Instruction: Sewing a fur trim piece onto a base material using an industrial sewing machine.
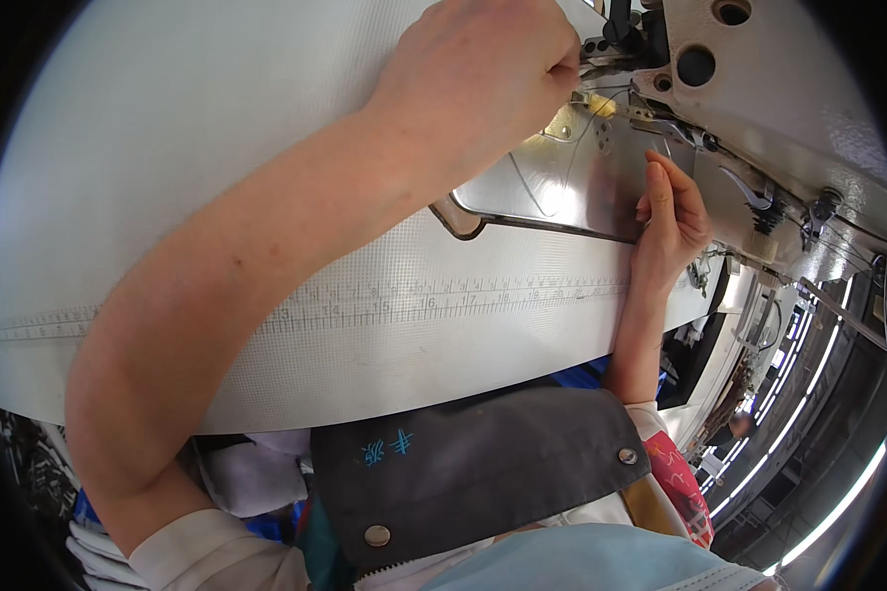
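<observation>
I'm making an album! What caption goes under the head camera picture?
Left hand and right hand at a sewing machine, near its shiny metal plate.

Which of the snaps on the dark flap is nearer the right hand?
The right-end snap on the dark flap, below the right hand; the left-end snap sits farther away, at lower left.

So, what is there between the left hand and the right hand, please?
In the head view, between the left hand and the right hand lies part of the shiny metal plate, with a thin dark thread over it.
</observation>
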`<state>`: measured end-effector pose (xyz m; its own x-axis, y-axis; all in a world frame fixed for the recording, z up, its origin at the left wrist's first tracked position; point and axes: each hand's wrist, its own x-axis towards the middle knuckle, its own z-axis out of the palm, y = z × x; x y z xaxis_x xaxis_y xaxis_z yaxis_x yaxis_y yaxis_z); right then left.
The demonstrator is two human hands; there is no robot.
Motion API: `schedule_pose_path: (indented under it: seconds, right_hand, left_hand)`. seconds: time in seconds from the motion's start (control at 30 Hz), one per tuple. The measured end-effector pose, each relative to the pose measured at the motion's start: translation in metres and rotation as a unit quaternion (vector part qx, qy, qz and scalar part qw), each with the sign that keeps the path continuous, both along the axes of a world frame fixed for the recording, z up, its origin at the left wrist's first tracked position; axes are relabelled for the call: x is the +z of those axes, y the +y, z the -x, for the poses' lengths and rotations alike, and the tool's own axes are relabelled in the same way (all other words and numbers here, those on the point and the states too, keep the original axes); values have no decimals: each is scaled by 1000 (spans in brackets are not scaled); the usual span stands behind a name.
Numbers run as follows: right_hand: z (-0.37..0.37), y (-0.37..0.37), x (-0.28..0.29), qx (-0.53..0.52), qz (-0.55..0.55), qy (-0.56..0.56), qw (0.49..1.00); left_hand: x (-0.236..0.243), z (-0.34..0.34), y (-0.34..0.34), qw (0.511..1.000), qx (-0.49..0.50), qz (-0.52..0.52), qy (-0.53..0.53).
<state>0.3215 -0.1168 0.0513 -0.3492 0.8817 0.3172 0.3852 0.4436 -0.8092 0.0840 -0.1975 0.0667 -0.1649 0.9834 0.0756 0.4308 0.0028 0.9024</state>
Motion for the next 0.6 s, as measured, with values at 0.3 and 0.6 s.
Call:
schedule_pose_path:
  seconds: [0.3, 0.6]
  right_hand:
    - [-2, -1, -1, 2, -6, -2, 1000]
    - [-1, -1, -1, 2, -6, -1, 1000]
  left_hand:
    - [-1, -1, -3, 1000, 2, 0, -10]
    - [-6, -2, 2, 1000, -13, 17, 3]
